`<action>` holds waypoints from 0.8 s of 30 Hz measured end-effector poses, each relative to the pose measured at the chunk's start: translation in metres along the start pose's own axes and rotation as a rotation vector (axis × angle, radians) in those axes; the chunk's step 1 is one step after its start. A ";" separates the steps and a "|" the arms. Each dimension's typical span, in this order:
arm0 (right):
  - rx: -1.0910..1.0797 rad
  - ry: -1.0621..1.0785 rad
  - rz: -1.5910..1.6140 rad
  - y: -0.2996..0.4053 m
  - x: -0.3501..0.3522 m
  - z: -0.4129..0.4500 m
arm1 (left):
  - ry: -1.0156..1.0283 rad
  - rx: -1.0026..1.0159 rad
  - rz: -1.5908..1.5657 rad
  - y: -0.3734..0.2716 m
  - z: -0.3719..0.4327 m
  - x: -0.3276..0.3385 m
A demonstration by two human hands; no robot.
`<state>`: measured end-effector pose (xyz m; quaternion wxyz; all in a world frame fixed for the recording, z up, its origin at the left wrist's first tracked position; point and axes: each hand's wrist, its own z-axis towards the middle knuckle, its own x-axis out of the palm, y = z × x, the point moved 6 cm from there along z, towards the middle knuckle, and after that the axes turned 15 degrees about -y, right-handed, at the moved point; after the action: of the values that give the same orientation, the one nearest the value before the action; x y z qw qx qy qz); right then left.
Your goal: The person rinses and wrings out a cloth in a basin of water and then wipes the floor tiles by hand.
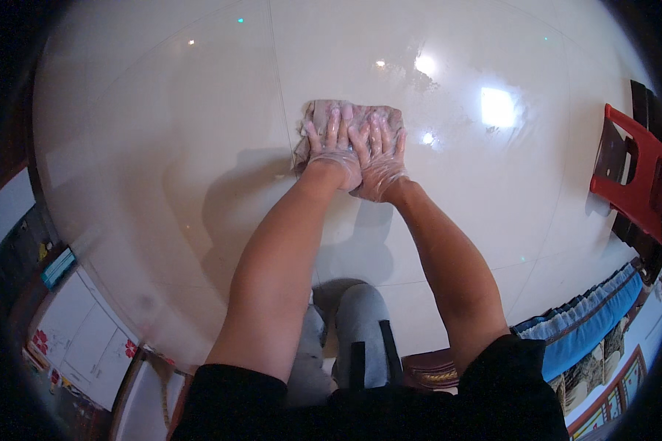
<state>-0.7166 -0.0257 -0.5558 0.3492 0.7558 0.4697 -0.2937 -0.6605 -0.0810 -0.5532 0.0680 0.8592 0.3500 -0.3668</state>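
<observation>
Both of my hands wear thin clear plastic gloves and lie flat, side by side, on a folded, mottled cloth [386,110] on the glossy tile floor [198,110]. My left hand [336,149] presses on the cloth's left part with its fingers spread. Close against it, my right hand [379,157] presses on the right part, its fingers also spread. The cloth's crumpled left edge sticks out past my left hand. Wet streaks and bright reflections show on the floor to the upper right of the cloth.
A red plastic stool [634,171] stands at the right. Below it is a blue-covered piece of furniture [596,331]. White cabinets [83,331] with red flowers are at the lower left. A maroon item [430,369] lies beside my knees.
</observation>
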 end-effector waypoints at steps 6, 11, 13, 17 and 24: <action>0.018 -0.137 -0.017 -0.001 0.005 -0.001 | -0.147 0.019 0.057 -0.003 -0.002 -0.005; 0.083 -0.145 -0.014 0.014 0.012 -0.018 | -0.173 0.067 0.125 -0.001 -0.018 0.008; 0.117 -0.167 -0.015 0.021 0.025 -0.032 | -0.158 0.117 0.203 -0.004 -0.032 0.018; 0.179 -0.116 0.031 0.030 0.074 -0.095 | -0.179 0.223 0.188 -0.029 -0.071 0.079; 0.456 -0.525 0.209 0.071 0.137 -0.136 | -0.137 0.412 0.232 -0.030 -0.115 0.109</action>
<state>-0.5830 0.1306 -0.5648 0.3083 0.7570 0.2064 -0.5378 -0.5598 0.0444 -0.5398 -0.0436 0.8624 0.1615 -0.4777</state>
